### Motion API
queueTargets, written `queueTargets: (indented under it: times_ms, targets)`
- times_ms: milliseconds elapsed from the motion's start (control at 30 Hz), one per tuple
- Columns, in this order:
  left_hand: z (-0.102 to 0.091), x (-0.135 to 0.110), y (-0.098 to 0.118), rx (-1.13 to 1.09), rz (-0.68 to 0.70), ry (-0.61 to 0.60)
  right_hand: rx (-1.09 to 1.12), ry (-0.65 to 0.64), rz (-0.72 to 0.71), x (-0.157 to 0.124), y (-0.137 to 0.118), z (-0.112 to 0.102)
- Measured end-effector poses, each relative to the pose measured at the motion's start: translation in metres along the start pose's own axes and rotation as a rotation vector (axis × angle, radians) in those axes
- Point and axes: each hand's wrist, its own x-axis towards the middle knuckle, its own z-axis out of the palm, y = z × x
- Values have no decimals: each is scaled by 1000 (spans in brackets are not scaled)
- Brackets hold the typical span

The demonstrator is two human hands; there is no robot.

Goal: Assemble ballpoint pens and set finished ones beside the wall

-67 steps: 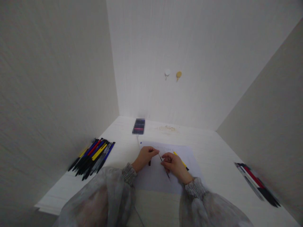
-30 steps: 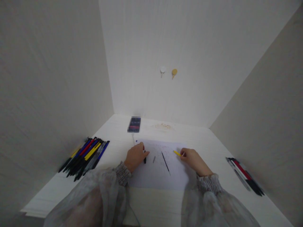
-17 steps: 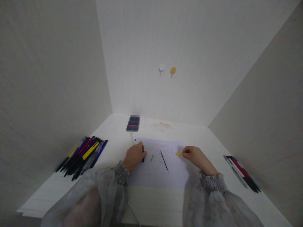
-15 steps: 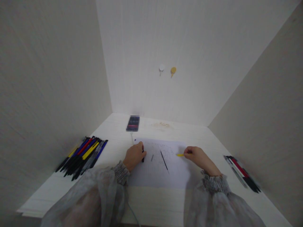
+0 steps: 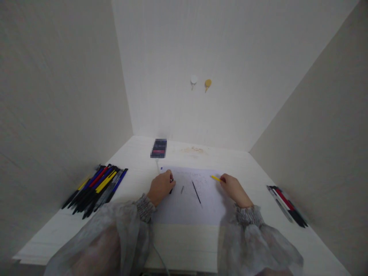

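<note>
The left hand (image 5: pixel 161 188) rests at the left part of a paper sheet (image 5: pixel 184 214), its grip closed around a dark pen piece (image 5: pixel 171 188); the fingers hide most of it. The right hand (image 5: pixel 234 188) is at the sheet's right side, its grip pinching a yellow pen piece (image 5: pixel 216 178) whose free end points left and away from the person over the sheet; the other end is covered by the fingers, and whether the piece touches the paper cannot be told.

Between the hands, touching neither, a thin dark pen refill (image 5: pixel 196 191) lies slantwise on the sheet, with a small grey piece (image 5: pixel 182 189) to its left, too small to identify.

On the bench (image 5: pixel 238 161), well left of the sheet, lies a heap of pens (image 5: pixel 97 188) in black, blue, red, yellow and grey, overlapping one another, near the left sleeve (image 5: pixel 115 226). Well to the right, along the side wall (image 5: pixel 324 145), lies a smaller row of pens (image 5: pixel 287 207). Beyond the sheet are a pixelated dark object (image 5: pixel 159 148) with a pale cable (image 5: pixel 157 165) running towards the paper, and a brownish stain (image 5: pixel 195 150). A white hook (image 5: pixel 194 79) and a yellow hook (image 5: pixel 208 82) sit side by side on the back wall (image 5: pixel 172 46).
</note>
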Motion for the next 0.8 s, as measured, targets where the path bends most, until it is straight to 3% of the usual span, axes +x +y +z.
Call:
queueTargets:
  times_ms: [200, 400, 533, 633, 800]
  targets:
    - [-2, -1, -1, 10, 0, -15, -101, -35, 23, 4, 2, 19]
    - [-5, -3, 1, 9, 7, -39, -65, -2, 4, 6, 5, 16]
    - [-6, -2, 2, 6, 18, -17, 14, 109, -171, 4, -2, 9]
    - [-5, -1, 4, -18, 92, 34, 46, 52, -280, 3, -9, 10]
    - [1, -5, 9, -27, 218, 7, 70, -40, -273, 0, -18, 17]
